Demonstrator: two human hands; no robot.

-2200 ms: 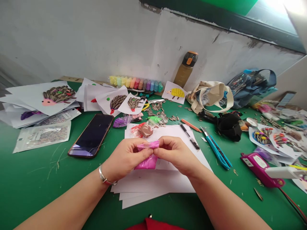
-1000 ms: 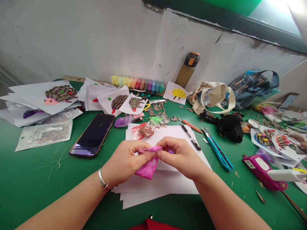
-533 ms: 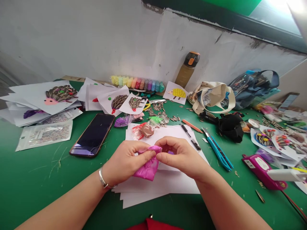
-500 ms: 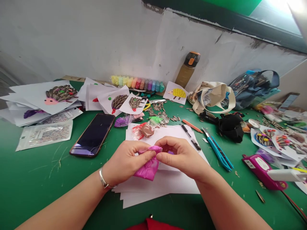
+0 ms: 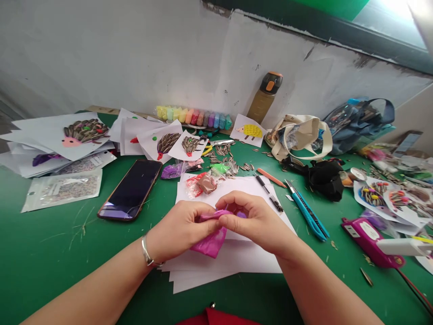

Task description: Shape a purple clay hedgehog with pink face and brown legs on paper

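Note:
A magenta packet of modelling clay (image 5: 210, 243) is pinched between the thumb and fingers of my left hand (image 5: 186, 228), its lower end hanging below. My right hand (image 5: 252, 221) is closed at the packet's upper edge, thumb against fingers. A bit of purple (image 5: 241, 215) shows inside the curl of my right hand; what it is I cannot make out. Both hands are above a stack of white paper (image 5: 209, 275). Just beyond them, brown clay in a clear wrapper (image 5: 207, 183) rests on the paper.
A phone (image 5: 131, 189) lies left of the paper. To the right are a black pen (image 5: 269, 194), a blue utility knife (image 5: 307, 211) and a magenta glue-gun-like device (image 5: 367, 241). Sunflower seeds (image 5: 223, 153), seed hedgehog pictures (image 5: 169, 144) and a bottle (image 5: 265, 97) are farther back.
My left hand has shifted slightly right, closer to my right hand. The packet's upper edge is now more covered by the fingers, and its lower end has moved slightly.

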